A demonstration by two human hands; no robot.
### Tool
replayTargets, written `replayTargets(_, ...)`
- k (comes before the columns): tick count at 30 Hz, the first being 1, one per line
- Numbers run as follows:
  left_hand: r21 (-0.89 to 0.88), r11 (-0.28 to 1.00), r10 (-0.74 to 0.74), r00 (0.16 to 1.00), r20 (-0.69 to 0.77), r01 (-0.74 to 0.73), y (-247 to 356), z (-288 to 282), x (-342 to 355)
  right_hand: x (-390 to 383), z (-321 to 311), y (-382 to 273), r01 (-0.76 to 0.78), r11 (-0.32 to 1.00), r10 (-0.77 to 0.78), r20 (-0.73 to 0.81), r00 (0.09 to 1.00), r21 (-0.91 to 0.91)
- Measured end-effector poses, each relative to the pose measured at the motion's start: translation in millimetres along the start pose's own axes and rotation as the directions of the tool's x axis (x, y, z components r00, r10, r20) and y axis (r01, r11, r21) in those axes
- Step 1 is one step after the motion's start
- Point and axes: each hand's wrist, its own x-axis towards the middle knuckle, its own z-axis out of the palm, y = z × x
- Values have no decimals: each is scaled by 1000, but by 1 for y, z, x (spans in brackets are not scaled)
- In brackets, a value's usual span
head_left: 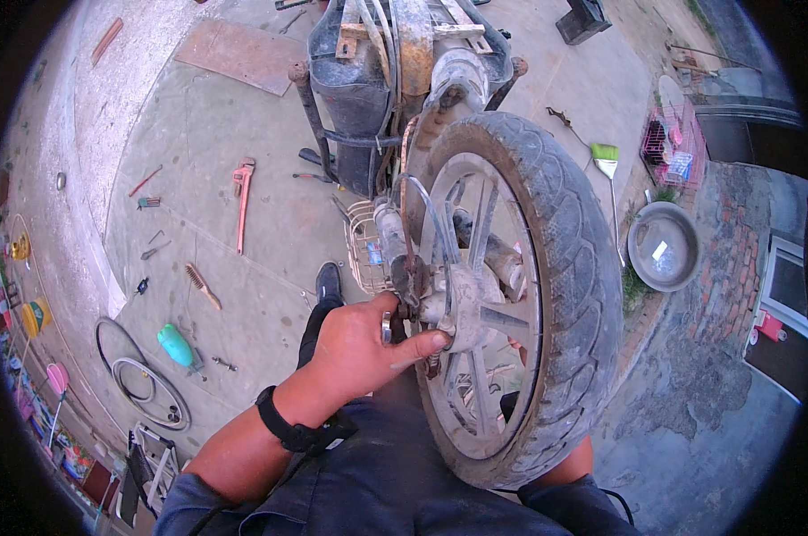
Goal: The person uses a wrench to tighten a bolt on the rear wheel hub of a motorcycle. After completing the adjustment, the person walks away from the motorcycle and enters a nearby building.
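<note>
Presently, a grey cast-metal wheel [509, 320] with straight flat spokes stands upright before the person, at the end of a dull, scratched metal fork leg [391, 234]. Around its rim sits a black rubber tyre [575, 268], dusty, with curved grooves cut in the tread. The left hand [368, 344], wearing a smooth metal ring [386, 328], is closed on the lower end of this fork leg, and its thumb lies against the round, pale hub [477, 304]. As for the right hand [517, 348], it is mostly hidden behind the wheel; only a little skin shows between the spokes, so I cannot tell how it is closed. Beyond the wheel stands the dusty black body of a motorcycle [359, 103], with rusty metal parts. On the stained concrete floor [185, 237], to the left, lie a long red pipe wrench [242, 201], a wooden-handled brush [204, 286] and a rounded green bottle [175, 345]. To the right rests a shallow, round metal basin [640, 259].
</note>
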Motion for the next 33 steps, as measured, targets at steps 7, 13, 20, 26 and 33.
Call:
replayTargets(7, -92, 995, 25, 999, -21, -27, 1, -1, 3, 7, 6, 5, 12, 1000, -12, 1, 1000, 2)
replayTargets(13, -67, 998, -19, 999, 34, 21, -5, 0, 3, 11, 11, 9, 20, 1000, -20, 3, 1000, 6)
replayTargets(20, -107, 994, -12, 1000, 2, 12, -3, 3, 1, 14, 14, 12, 25, 1000, -25, 9, 1000, 8)
replayTargets(26, -15, 999, 40, 999, -13, -40, -5, 7, 0, 12, 13, 10, 35, 999, -35, 1, 999, 10)
replayTargets(33, 20, 998, 64, 998, -21, -63, -4, 6, -2, -4, 8, -2, 49, 998, -50, -20, 999, -26)
